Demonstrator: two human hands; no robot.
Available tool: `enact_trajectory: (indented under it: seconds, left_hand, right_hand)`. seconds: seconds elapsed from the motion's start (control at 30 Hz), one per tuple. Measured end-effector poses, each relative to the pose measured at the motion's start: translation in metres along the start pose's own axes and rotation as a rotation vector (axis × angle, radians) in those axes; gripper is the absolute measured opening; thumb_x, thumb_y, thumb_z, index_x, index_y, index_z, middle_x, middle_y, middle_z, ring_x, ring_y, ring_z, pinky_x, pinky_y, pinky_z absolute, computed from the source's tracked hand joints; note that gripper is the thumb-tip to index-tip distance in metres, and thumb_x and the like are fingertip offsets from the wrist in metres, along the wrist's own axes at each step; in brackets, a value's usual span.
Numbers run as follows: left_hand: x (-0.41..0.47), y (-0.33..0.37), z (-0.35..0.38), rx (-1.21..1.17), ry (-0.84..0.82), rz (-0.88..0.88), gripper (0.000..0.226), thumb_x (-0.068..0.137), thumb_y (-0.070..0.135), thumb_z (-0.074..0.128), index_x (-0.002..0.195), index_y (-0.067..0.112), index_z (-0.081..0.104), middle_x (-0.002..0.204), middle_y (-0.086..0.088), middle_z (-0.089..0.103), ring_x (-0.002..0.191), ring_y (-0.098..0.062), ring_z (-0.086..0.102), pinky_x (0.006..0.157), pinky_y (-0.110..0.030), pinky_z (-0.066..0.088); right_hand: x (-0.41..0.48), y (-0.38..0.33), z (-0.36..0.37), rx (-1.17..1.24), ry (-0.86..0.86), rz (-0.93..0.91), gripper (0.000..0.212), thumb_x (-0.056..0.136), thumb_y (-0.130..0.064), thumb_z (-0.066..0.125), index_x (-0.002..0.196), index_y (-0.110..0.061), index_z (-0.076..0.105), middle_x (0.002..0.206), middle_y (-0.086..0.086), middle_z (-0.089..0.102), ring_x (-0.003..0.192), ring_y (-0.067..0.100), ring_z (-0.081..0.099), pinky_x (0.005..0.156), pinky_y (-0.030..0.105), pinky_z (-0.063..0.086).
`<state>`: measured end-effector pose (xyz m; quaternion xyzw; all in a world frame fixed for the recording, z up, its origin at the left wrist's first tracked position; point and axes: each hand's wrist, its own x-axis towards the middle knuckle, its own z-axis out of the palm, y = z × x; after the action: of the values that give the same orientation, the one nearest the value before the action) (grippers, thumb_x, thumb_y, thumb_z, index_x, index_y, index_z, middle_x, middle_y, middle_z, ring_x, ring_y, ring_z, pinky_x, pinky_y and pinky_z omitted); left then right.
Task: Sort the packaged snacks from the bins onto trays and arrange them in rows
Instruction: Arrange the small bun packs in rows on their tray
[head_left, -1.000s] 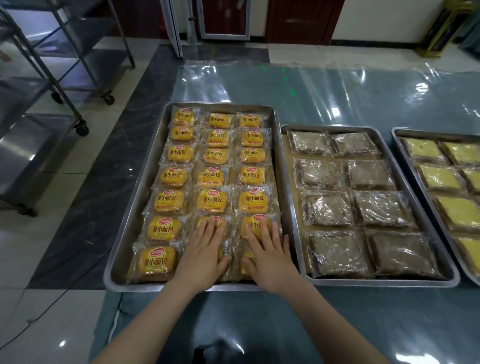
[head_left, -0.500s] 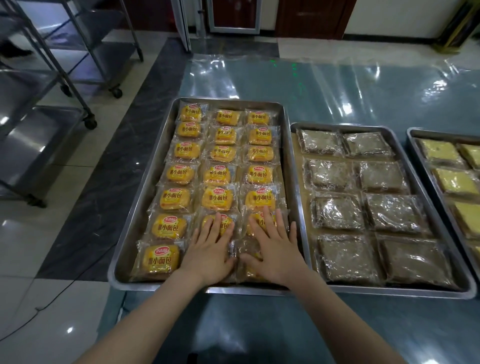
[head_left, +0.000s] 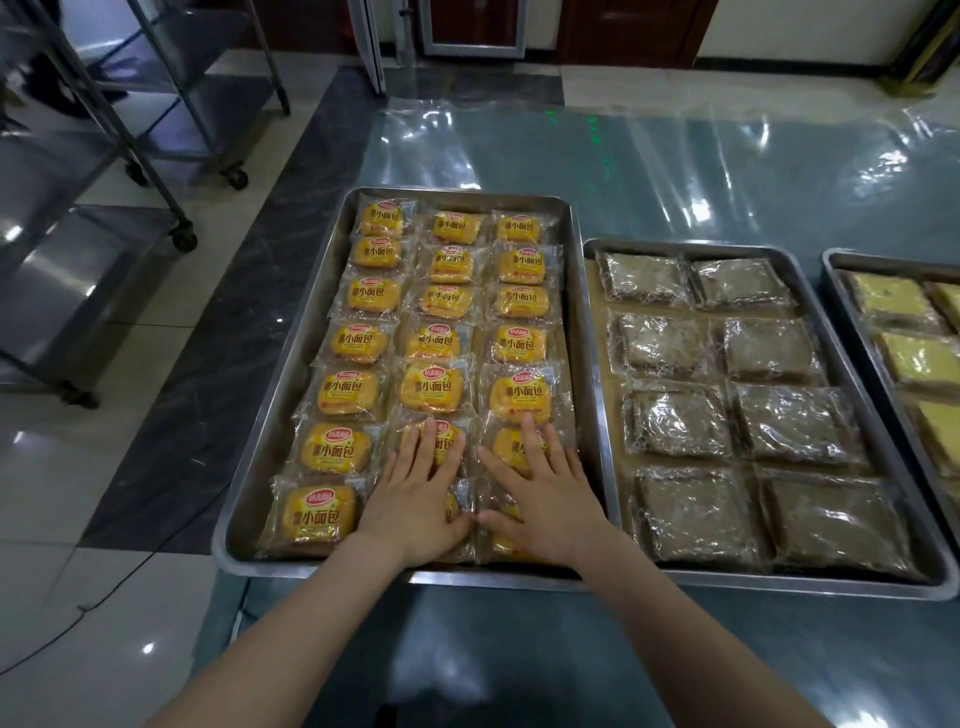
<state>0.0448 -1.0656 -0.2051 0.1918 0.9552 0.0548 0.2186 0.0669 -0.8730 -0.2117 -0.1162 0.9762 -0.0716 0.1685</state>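
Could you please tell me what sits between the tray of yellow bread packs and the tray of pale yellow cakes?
A metal tray of eight clear-wrapped brown cakes lies between them, seen in the head view.

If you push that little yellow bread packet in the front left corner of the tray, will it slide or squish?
The bread packet would probably slide easily: its wrapper looks glossy and the metal tray is smooth. It likely feels light and squashy, being a small bun in thin film. It lies flat, so it should not roll.
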Motion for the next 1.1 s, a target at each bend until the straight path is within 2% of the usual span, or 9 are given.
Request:
enact_trajectory:
  seconds: [0.17,0.3,0.43,0.57,0.67,0.77,0.9,1.0,1.1]
  left_hand:
    - [-0.002,-0.002,0.001,0.013,0.022,0.000,0.089,0.083,0.073,0.034,0.139,0.041,-0.027,0.145,-0.004,-0.041,0.136,-0.022,-0.030,0.113,-0.041,-0.001]
    - [-0.009,0.002,0.009,0.046,0.079,-0.006,0.087,0.081,0.078,0.019,0.140,0.036,-0.029,0.145,-0.005,-0.041,0.133,-0.022,-0.037,0.108,-0.037,-0.013]
    - [-0.011,0.001,0.008,0.037,0.125,0.000,0.085,0.083,0.075,0.015,0.139,0.031,-0.032,0.145,-0.003,-0.041,0.133,-0.020,-0.038,0.108,-0.035,-0.016]
    - [-0.005,-0.002,-0.003,0.011,0.251,0.033,0.072,0.092,0.062,0.017,0.142,0.033,-0.026,0.149,0.003,-0.035,0.134,-0.010,-0.036,0.109,-0.030,-0.015]
    - [0.012,-0.004,-0.018,-0.020,0.296,-0.002,0.068,0.094,0.053,0.021,0.141,0.034,-0.025,0.150,0.005,-0.031,0.135,-0.009,-0.033,0.110,-0.032,-0.008]
    - [0.034,-0.007,-0.032,-0.037,0.267,-0.043,0.067,0.096,0.052,0.024,0.141,0.036,-0.023,0.151,0.005,-0.029,0.138,-0.014,-0.027,0.109,-0.035,-0.004]
    - [0.060,-0.010,-0.041,0.004,0.156,-0.077,0.067,0.092,0.061,0.019,0.145,0.037,-0.015,0.150,0.002,-0.029,0.137,-0.027,-0.026,0.108,-0.041,-0.011]
    - [0.066,-0.010,-0.035,0.033,0.083,-0.026,0.066,0.090,0.066,0.015,0.146,0.041,-0.011,0.151,0.007,-0.025,0.135,-0.027,-0.027,0.104,-0.040,-0.011]
    - [0.065,-0.009,-0.028,0.045,0.102,0.003,0.065,0.087,0.067,0.011,0.143,0.044,-0.012,0.151,0.010,-0.024,0.137,-0.026,-0.028,0.105,-0.040,-0.008]
  right_hand:
    - [0.002,0.000,-0.002,0.006,-0.036,0.006,0.075,0.081,-0.080,0.025,0.143,-0.054,-0.011,0.146,0.008,-0.043,0.137,0.037,-0.031,0.112,0.055,-0.009]
    - [0.000,0.001,-0.005,0.014,-0.038,-0.008,0.079,0.080,-0.081,0.026,0.143,-0.053,-0.014,0.146,0.006,-0.043,0.137,0.036,-0.033,0.112,0.054,-0.011]
    - [0.002,0.001,-0.013,0.064,0.016,0.004,0.085,0.080,-0.080,0.023,0.143,-0.045,-0.024,0.150,0.003,-0.032,0.136,0.034,-0.034,0.110,0.050,-0.018]
    - [0.013,0.007,-0.029,0.188,0.162,0.005,0.074,0.092,-0.062,0.028,0.151,-0.033,-0.007,0.154,-0.003,-0.021,0.141,0.027,-0.026,0.115,0.044,-0.009]
    - [0.030,0.013,-0.039,0.233,0.189,0.001,0.063,0.100,-0.043,0.034,0.153,-0.025,0.006,0.160,-0.001,-0.009,0.145,0.026,-0.015,0.118,0.042,0.000]
    - [0.050,0.014,-0.044,0.229,0.123,0.000,0.060,0.100,-0.043,0.034,0.153,-0.025,0.011,0.160,-0.001,-0.010,0.144,0.029,-0.015,0.118,0.046,0.004]
    - [0.063,0.016,-0.042,0.182,0.049,0.035,0.060,0.099,-0.049,0.031,0.152,-0.032,0.008,0.160,-0.001,-0.013,0.142,0.034,-0.021,0.117,0.051,0.001]
    - [0.063,0.018,-0.037,0.173,0.046,0.095,0.062,0.099,-0.051,0.031,0.152,-0.030,0.006,0.160,0.002,-0.010,0.143,0.037,-0.017,0.117,0.051,0.003]
    - [0.062,0.017,-0.036,0.169,0.034,0.119,0.064,0.098,-0.053,0.030,0.152,-0.030,0.004,0.160,0.002,-0.011,0.143,0.038,-0.017,0.117,0.051,0.003]
